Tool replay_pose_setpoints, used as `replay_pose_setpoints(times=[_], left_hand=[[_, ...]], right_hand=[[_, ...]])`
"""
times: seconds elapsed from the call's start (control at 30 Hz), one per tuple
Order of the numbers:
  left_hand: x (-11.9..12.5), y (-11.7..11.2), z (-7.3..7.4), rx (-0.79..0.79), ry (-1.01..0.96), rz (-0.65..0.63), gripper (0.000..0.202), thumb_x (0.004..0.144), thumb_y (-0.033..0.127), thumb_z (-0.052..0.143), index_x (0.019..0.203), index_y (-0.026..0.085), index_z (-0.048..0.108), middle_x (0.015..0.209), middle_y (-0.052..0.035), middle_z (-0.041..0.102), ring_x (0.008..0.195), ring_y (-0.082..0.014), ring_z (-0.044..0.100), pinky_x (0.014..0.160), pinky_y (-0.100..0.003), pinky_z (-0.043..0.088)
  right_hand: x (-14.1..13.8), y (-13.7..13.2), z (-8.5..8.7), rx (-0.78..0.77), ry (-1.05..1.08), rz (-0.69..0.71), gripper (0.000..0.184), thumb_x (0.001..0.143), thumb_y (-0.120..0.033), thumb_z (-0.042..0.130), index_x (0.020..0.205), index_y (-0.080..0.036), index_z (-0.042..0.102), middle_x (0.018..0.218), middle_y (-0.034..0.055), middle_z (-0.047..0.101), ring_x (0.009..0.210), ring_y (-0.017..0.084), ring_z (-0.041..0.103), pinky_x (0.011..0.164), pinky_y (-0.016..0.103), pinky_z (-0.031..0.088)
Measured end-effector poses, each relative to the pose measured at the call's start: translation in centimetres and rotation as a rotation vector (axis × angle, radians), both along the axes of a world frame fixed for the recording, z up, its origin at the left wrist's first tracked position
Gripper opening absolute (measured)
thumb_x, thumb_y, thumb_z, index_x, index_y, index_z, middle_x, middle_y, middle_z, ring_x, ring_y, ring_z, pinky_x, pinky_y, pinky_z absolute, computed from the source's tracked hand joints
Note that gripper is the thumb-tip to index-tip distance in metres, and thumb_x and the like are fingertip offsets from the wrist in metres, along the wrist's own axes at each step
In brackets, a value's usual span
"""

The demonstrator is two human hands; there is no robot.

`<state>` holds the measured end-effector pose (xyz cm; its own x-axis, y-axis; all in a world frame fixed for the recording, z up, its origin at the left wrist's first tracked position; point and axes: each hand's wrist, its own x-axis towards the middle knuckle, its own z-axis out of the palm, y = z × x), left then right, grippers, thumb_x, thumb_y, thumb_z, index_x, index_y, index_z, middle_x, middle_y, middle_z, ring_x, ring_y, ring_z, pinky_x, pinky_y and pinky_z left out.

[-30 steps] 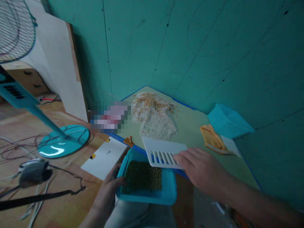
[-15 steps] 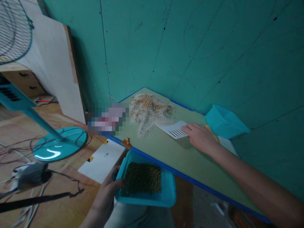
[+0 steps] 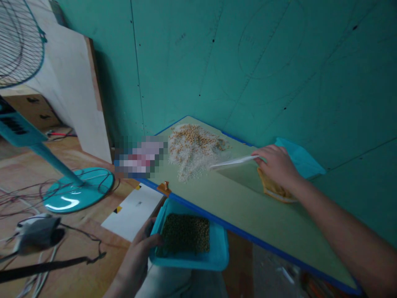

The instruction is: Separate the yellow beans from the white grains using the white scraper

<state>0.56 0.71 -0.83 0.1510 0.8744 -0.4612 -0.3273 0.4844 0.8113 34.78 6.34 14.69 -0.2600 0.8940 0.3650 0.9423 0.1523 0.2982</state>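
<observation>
My right hand [image 3: 276, 163] grips a white slotted spatula [image 3: 234, 162], whose blade is turned almost edge-on. Its far edge is at the border of a heap of white grains and tan beans [image 3: 197, 142] on the table [image 3: 242, 211]. With my left hand [image 3: 144, 244] I hold the left rim of a turquoise plastic tub [image 3: 214, 261] below the table's front edge. Inside the tub lie green beans [image 3: 178, 234] and, on the right, tan beans [image 3: 203, 235]. A yellow-brown pouch or cloth [image 3: 274, 186] is partly hidden beneath my right wrist.
A turquoise folded sheet or bag [image 3: 302, 159] rests against the wall behind my right hand. An orange-brown clip [image 3: 164, 188] sits at the table's blue edge, near a blurred-out item [image 3: 141, 157]. A turquoise fan stand [image 3: 80, 188] and loose cables are on the floor at left.
My right hand has lifted and moved slightly right, tilting the spatula from slots-up to nearly edge-on. More of the yellow-brown item shows. My left hand and the tub have hardly moved.
</observation>
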Motion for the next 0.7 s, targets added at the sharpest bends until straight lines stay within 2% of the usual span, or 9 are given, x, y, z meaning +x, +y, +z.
replay_pose_setpoints(times=[0.17, 0.33, 0.5, 0.7], left_hand=[[0.1, 0.0, -0.1, -0.007, 0.026, 0.02, 0.031, 0.048, 0.013, 0.057, 0.078, 0.022, 0.059, 0.063, 0.0019, 0.064, 0.074, -0.025, 0.059, 0.059, -0.031, 0.044], [0.0, -0.1, 0.2, -0.027, -0.007, 0.024, 0.031, 0.048, 0.011, 0.057, 0.076, 0.023, 0.059, 0.062, 0.0033, 0.063, 0.073, -0.0227, 0.059, 0.057, -0.029, 0.044], [-0.2, -0.2, 0.2, -0.013, 0.022, 0.031, 0.03, 0.05, 0.011, 0.055, 0.077, 0.022, 0.059, 0.061, 0.0032, 0.061, 0.067, -0.0177, 0.053, 0.057, -0.027, 0.043], [-0.4, -0.2, -0.2, 0.004, 0.038, 0.013, 0.029, 0.05, 0.011, 0.056, 0.076, 0.022, 0.059, 0.064, 0.0023, 0.062, 0.069, -0.0196, 0.053, 0.057, -0.029, 0.043]], right_hand=[[-0.8, 0.2, 1.1, 0.101, 0.193, 0.013, 0.022, 0.083, -0.032, 0.046, 0.088, -0.017, 0.061, 0.09, 0.0087, 0.065, 0.087, 0.024, 0.055, 0.074, 0.037, 0.038], [-3.7, 0.0, 0.8, 0.046, 0.381, 0.084, 0.02, 0.083, -0.029, 0.045, 0.091, -0.016, 0.059, 0.089, 0.0076, 0.065, 0.081, 0.02, 0.059, 0.067, 0.031, 0.043], [-7.2, -1.0, 0.6, 0.01, 0.286, 0.221, 0.016, 0.084, -0.023, 0.045, 0.089, -0.016, 0.059, 0.088, 0.0072, 0.065, 0.084, 0.02, 0.058, 0.073, 0.031, 0.041], [-9.2, -1.3, 0.3, -0.005, 0.164, 0.261, 0.016, 0.084, -0.02, 0.045, 0.09, -0.015, 0.059, 0.088, 0.0076, 0.065, 0.083, 0.02, 0.057, 0.075, 0.033, 0.038]])
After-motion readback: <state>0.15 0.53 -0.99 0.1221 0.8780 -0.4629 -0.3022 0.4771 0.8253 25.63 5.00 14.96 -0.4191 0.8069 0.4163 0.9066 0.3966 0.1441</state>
